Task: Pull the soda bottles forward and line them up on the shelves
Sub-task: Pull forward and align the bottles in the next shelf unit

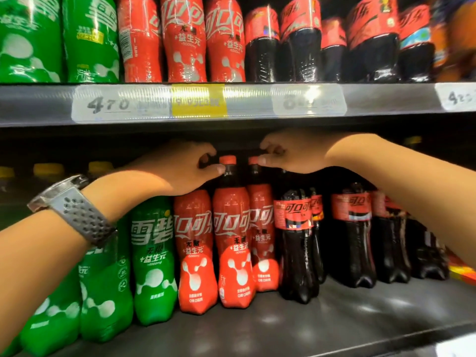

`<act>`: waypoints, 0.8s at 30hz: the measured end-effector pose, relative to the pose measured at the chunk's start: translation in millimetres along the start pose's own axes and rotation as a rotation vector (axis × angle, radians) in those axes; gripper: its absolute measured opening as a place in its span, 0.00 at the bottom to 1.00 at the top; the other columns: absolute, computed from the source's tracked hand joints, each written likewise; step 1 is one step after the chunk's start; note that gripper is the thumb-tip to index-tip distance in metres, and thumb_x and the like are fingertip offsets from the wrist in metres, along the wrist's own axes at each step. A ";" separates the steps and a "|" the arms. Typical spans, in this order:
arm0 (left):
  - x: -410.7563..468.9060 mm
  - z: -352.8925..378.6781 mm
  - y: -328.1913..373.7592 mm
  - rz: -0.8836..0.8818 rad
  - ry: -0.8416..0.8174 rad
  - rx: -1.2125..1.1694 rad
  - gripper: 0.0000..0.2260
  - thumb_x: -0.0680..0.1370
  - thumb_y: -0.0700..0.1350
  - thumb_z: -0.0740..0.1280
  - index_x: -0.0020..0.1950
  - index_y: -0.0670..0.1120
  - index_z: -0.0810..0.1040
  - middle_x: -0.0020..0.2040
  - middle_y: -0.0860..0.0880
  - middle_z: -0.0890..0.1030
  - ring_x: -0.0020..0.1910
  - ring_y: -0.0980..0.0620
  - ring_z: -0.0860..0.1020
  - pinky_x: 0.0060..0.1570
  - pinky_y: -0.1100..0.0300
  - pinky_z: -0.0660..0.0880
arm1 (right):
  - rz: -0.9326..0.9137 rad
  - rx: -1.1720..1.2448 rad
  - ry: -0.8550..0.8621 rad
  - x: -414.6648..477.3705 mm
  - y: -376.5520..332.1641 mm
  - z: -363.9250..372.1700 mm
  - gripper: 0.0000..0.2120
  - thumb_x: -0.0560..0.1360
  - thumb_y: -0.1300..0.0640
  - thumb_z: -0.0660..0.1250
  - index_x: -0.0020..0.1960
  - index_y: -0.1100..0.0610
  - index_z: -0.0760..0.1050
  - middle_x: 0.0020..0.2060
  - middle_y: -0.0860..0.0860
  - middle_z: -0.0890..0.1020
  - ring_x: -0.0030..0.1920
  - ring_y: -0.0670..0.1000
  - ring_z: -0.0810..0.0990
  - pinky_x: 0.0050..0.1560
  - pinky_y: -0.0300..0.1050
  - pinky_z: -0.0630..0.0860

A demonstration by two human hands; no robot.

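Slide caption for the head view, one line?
Left hand and right hand grip the tops of red bottles on the lower shelf.

This is a shop, in the drinks aisle. The upper shelf (386, 99) and lower shelf (334, 318) carry soda in packed rows sorted by kind: green bottles (152, 253), red bottles (231, 240), dark cola bottles (296, 240). A clear strip along the upper shelf's edge holds price tags: one (108, 105) handwritten 470, a yellow tag (198, 100) beside it, and another at the far right.

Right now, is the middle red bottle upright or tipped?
Upright: the middle red bottle stands on its base, cap directly above.
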State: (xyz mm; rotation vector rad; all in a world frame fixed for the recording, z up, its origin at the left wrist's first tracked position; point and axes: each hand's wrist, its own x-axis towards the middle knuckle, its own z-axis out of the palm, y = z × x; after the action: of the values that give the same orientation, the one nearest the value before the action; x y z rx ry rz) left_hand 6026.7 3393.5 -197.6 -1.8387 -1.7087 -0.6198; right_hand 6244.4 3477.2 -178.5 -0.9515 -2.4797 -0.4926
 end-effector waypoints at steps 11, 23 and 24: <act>17.2 21.1 41.1 0.103 -0.109 -0.083 0.34 0.68 0.56 0.76 0.71 0.56 0.66 0.61 0.53 0.75 0.54 0.55 0.72 0.54 0.59 0.69 | -0.071 0.203 -0.117 -18.9 46.4 8.1 0.46 0.59 0.40 0.78 0.71 0.43 0.60 0.59 0.44 0.75 0.58 0.44 0.74 0.53 0.38 0.70; 41.3 15.0 53.3 0.036 -0.057 -0.182 0.18 0.79 0.45 0.65 0.68 0.44 0.73 0.62 0.45 0.77 0.60 0.46 0.76 0.62 0.55 0.71 | -0.041 0.407 -0.117 -17.3 28.5 13.9 0.45 0.63 0.45 0.78 0.74 0.47 0.59 0.50 0.43 0.80 0.54 0.45 0.78 0.54 0.40 0.72; 45.9 14.4 55.0 0.048 -0.106 -0.133 0.15 0.78 0.46 0.66 0.63 0.43 0.76 0.59 0.44 0.79 0.57 0.45 0.77 0.60 0.53 0.73 | -0.039 0.413 -0.116 -16.9 26.5 14.2 0.45 0.63 0.46 0.78 0.74 0.47 0.59 0.50 0.44 0.80 0.53 0.44 0.78 0.54 0.39 0.72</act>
State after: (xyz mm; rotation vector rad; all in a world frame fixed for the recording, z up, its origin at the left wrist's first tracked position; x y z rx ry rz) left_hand 6085.0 3434.8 -182.4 -2.0320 -1.7215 -0.6410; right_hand 6270.3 3493.3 -194.7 -0.7817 -2.5627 0.0700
